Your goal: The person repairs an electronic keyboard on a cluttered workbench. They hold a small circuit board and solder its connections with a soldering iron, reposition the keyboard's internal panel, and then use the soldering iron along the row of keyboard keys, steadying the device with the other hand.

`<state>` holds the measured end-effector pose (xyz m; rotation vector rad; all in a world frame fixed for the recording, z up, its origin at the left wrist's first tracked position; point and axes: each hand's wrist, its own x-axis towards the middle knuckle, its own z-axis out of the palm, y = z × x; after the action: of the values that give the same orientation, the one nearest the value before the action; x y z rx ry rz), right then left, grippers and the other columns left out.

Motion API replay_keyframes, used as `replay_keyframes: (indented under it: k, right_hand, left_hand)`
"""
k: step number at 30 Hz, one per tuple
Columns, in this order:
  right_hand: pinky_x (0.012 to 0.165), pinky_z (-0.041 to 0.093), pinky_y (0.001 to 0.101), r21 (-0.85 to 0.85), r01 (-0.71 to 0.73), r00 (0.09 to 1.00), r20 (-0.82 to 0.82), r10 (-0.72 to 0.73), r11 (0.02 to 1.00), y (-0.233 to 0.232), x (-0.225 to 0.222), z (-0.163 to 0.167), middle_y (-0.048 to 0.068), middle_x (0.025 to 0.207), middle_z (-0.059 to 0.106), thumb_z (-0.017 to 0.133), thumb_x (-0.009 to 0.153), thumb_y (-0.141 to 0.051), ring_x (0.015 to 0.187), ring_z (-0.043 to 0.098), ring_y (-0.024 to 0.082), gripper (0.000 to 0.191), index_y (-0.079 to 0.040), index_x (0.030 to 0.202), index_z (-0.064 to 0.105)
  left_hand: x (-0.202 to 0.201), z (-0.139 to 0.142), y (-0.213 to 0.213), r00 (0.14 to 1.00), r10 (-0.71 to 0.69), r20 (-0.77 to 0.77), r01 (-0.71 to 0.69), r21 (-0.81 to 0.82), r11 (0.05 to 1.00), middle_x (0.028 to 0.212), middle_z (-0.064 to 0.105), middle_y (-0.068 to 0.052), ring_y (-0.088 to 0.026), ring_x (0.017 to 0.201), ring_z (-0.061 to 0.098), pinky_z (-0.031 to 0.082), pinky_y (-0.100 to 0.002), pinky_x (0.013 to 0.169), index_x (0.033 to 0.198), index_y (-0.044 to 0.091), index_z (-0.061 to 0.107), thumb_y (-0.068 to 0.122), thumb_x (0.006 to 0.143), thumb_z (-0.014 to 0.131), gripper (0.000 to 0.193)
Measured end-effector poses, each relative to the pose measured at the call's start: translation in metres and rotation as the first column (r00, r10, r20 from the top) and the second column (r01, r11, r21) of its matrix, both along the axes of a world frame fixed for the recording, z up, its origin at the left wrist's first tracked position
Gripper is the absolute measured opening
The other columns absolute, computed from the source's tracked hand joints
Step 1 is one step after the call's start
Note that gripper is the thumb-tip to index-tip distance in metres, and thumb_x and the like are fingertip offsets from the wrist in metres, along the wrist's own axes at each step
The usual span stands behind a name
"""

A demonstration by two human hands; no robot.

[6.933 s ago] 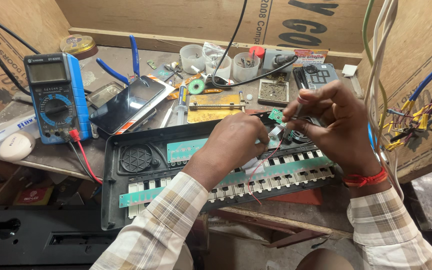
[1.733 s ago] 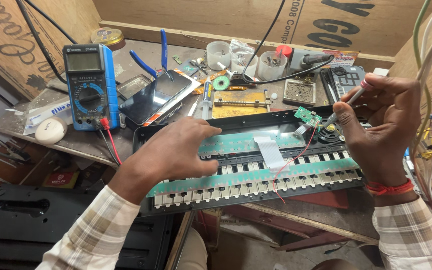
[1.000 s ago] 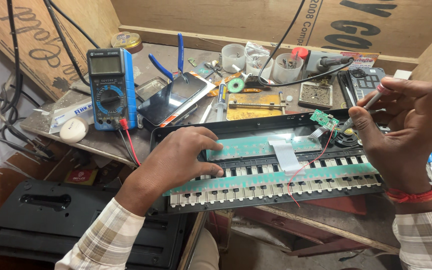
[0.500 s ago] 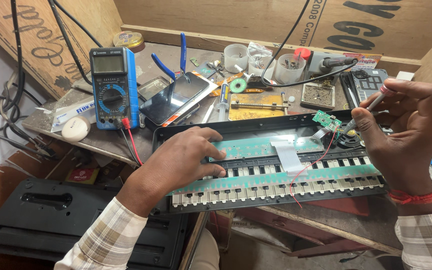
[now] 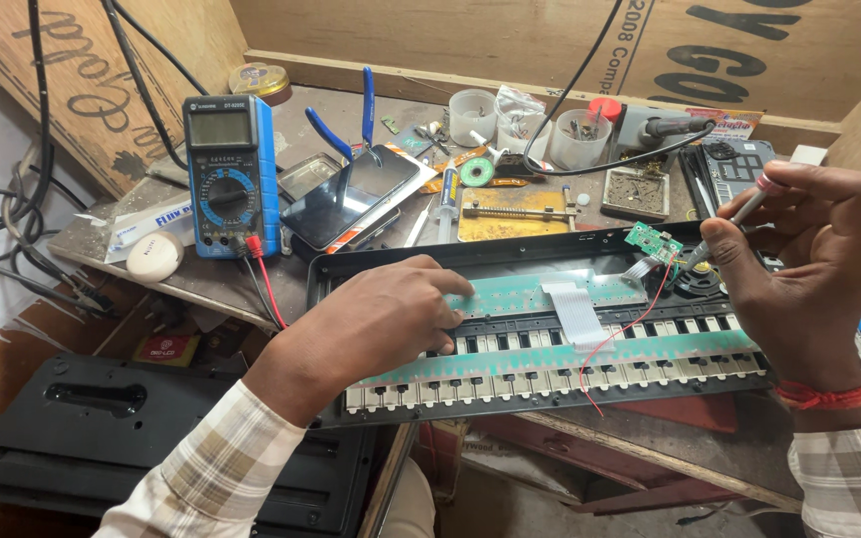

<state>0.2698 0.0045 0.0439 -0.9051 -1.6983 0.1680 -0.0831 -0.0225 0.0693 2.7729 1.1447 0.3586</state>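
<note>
Your left hand (image 5: 381,319) lies flat, fingers spread, on the opened keyboard (image 5: 550,349) at about 7 o'clock, pressing its left part against the tabletop (image 5: 610,438). At 3 o'clock your right hand (image 5: 814,269) pinches a thin pen-like tool (image 5: 724,224), its tip down beside the small green circuit board (image 5: 653,241). Farther off, at 10 o'clock, a blue multimeter (image 5: 231,174) stands beside a dark phone (image 5: 351,196).
</note>
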Motion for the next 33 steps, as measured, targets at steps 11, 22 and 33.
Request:
replay_keyframes:
  k: [11,22,33]
  right_hand:
    - [0.091,0.065,0.0318,0.021,-0.137,0.990,-0.040,0.138,0.990,-0.010,-0.009,0.009,0.018,0.111,0.062,0.071,0.105,0.013,0.105,0.073,0.024,0.046,-0.002,0.130,0.035]
    - [0.096,0.067,0.0391,-0.097,-0.352,0.934,-0.098,0.343,0.931,0.000,-0.015,-0.009,0.018,0.113,0.064,0.072,0.091,0.013,0.106,0.072,0.025,0.052,-0.004,0.129,0.040]
    - [0.090,0.067,0.0360,-0.067,-0.361,0.932,-0.036,0.359,0.930,-0.001,-0.017,-0.007,0.017,0.110,0.064,0.072,0.092,0.013,0.106,0.074,0.026,0.053,-0.005,0.129,0.039]
  left_hand:
    - [0.005,0.010,-0.001,1.000,0.009,-0.017,-0.010,-0.070,0.998,0.118,0.068,-0.001,-0.022,0.119,0.059,0.050,-0.038,0.098,0.105,0.016,0.081,0.021,0.073,0.083,0.033]
    - [0.011,0.022,0.003,0.991,0.088,-0.105,-0.106,-0.178,0.978,0.113,0.066,0.001,-0.020,0.117,0.058,0.049,-0.037,0.099,0.113,0.022,0.081,0.025,0.071,0.085,0.042]
    - [0.014,0.021,0.004,0.985,0.114,-0.127,-0.134,-0.163,0.977,0.109,0.065,0.002,-0.019,0.115,0.058,0.049,-0.037,0.099,0.106,0.022,0.083,0.027,0.069,0.086,0.038]
